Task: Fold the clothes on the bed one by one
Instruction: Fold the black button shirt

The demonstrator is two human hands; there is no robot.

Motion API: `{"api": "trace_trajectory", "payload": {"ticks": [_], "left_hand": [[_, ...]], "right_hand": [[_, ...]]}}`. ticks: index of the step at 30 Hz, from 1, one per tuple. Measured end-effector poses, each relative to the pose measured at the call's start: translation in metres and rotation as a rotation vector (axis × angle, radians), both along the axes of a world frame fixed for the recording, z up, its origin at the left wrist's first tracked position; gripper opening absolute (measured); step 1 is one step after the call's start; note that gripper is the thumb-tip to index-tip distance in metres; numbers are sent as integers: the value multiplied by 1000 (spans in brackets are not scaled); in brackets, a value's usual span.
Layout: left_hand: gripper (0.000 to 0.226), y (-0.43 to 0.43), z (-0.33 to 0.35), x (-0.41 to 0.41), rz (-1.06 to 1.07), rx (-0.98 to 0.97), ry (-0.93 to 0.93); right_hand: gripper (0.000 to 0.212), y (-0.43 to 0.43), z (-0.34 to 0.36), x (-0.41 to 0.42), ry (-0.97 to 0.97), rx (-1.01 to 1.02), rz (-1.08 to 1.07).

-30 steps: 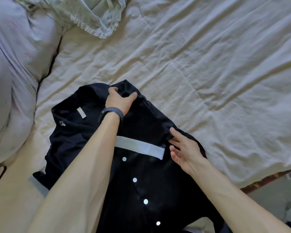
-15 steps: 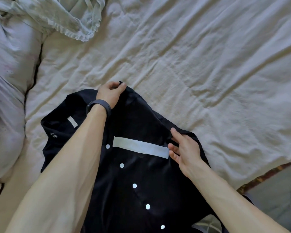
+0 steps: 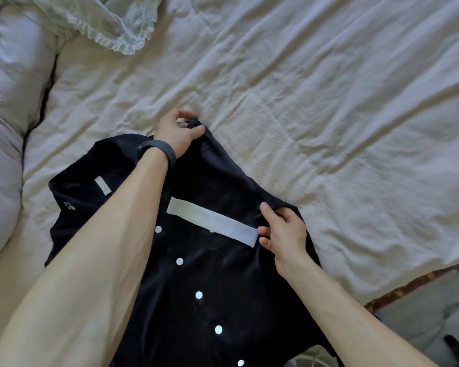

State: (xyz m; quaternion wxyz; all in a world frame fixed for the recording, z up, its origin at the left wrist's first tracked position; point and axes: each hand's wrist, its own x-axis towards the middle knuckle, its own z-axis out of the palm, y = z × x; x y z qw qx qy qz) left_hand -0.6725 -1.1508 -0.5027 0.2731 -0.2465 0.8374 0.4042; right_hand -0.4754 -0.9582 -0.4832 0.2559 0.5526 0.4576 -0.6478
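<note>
Black button-up shirt with white buttons and a pale stripe across the chest (image 3: 210, 274), spread front-up near the bed's (image 3: 329, 128) front edge, tail hanging toward the camera. Left hand (image 3: 176, 133) pinching the far tip of the shirt, probably a sleeve end, thumb and fingers closed on the cloth. Right hand (image 3: 285, 231) gripping the shirt's right edge just past the end of the stripe, fingers curled into the fabric. Looks like setting up the sleeve fold. Best bet: pull the cloth taut between both hands, bring the sleeve over in one straight line parallel to the button row, then flatten before letting go. Crumpled pale green ruffled garment (image 3: 112, 25) waiting at the bed's far left corner, well apart.
</note>
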Motion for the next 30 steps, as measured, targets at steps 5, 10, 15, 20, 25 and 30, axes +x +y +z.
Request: {"api": "trace_trajectory", "payload": {"ticks": [5,10,15,20,25,30], "left_hand": [[46,16,15,53,-22,-231,280],[61,31,10,159,-144,-559,373],[75,36,-6,211,-217,-652,159],[86,27,-25,212,-230,-651,46],[105,18,-18,202,-289,-598,30],[118,17,-26,213,-296,-668,153]], "right_hand": [[29,2,5,6,37,115,408],[23,3,10,4,51,251,896],[52,10,24,-27,151,510,1724],[31,-32,26,-81,838,801,1634],[58,-55,-46,-95,1189,965,1940],[70,-53,-64,-116,1051,1169,1922]]}}
